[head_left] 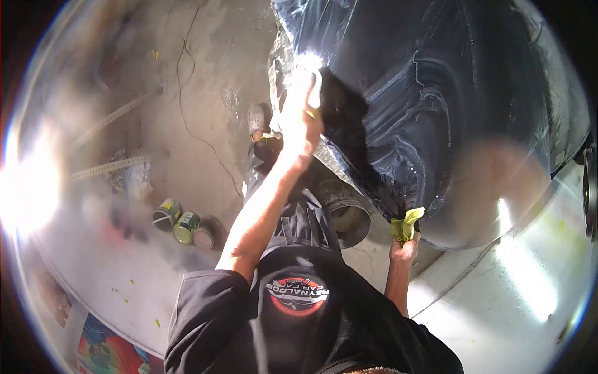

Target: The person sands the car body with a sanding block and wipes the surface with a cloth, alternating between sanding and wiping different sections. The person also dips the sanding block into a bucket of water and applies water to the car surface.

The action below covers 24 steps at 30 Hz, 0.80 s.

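My left hand (301,128) is stretched forward at the edge of a dark car panel (430,124). Strong glare washes out its fingers, and the bright pale thing they close on cannot be made out. Low on the near corner of the panel, my right hand (405,249) grips a yellow-green cloth (408,223), which touches the panel's edge. Whitish wet smears and streaks cover much of the dark surface. A shadow falls across the panel beside my left hand.
An open bucket (350,224) stands on the floor under the panel's near edge. Several cans, including a green one (185,227), sit at left. A thin cable (180,81) crosses the concrete floor. Perforated metal strips (112,165) and crumpled plastic (138,181) are farther left.
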Motion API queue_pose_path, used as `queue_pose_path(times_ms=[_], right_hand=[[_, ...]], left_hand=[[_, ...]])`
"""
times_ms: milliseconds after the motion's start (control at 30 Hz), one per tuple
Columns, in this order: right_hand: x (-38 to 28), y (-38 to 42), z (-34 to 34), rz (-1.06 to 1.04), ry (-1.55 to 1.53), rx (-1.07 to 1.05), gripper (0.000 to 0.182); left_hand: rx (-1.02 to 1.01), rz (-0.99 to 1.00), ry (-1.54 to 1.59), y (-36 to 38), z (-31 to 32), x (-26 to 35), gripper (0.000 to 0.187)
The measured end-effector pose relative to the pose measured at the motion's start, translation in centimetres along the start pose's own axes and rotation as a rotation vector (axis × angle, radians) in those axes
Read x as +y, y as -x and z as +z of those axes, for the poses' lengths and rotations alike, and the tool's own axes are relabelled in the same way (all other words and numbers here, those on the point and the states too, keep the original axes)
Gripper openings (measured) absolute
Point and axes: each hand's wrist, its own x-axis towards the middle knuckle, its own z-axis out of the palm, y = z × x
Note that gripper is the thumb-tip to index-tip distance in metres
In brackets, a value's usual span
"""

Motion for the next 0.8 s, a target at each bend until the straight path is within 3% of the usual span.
queue_pose_path(times_ms=[33, 67, 167, 300, 333, 367, 433, 533, 700, 733, 800], right_hand=[[0.1, -0.1, -0.1, 0.006, -0.014, -0.019, 0.045], [0.2, -0.4, -0.2, 0.013, -0.024, -0.039, 0.045], [-1.1, 2.6, 2.5, 0.042, -0.027, 0.111, 0.042], [-0.6, 1.9, 1.8, 0.039, -0.094, -0.011, 0.045], [-0.1, 1.0, -0.3, -0.035, 0.130, -0.042, 0.044], [0.6, -0.5, -3.3, -0.109, 0.356, -0.077, 0.043], [-2.0, 1.9, -0.1, 0.128, -0.120, -0.020, 0.041], [-4.0, 5.8, 2.1, 0.114, -0.008, 0.001, 0.041], [-6.9, 9.0, 7.1, -0.231, 0.041, -0.136, 0.036], [-7.4, 9.3, 8.0, -0.365, 0.276, -0.061, 0.035], [-8.2, 8.5, 10.3, -0.430, 0.064, -0.139, 0.035]], left_hand=[[-0.141, 0.030, -0.170, 1.5, 2.1, -0.2, 0.060], [-0.108, -0.075, 0.018, 2.8, 3.3, 0.7, 0.068], [-0.017, -0.069, -0.020, 0.2, 5.1, 1.1, 0.067], [0.045, 0.122, -0.014, -9.7, 5.3, 2.4, 0.054], [0.035, 0.165, -0.009, -10.7, 5.3, 2.3, 0.057], [0.007, 0.180, -0.062, -10.3, 5.3, 1.7, 0.059], [-0.039, 0.174, -0.048, -6.6, 3.7, -0.3, 0.062], [-0.114, 0.073, -0.039, -2.3, 2.0, -0.6, 0.071], [0.019, 0.358, -0.119, -14.5, 6.4, 2.0, 0.058], [0.050, 0.433, -0.125, -16.0, 6.6, 2.4, 0.057], [-0.028, 0.423, -0.093, -15.1, 5.5, 1.9, 0.058]])
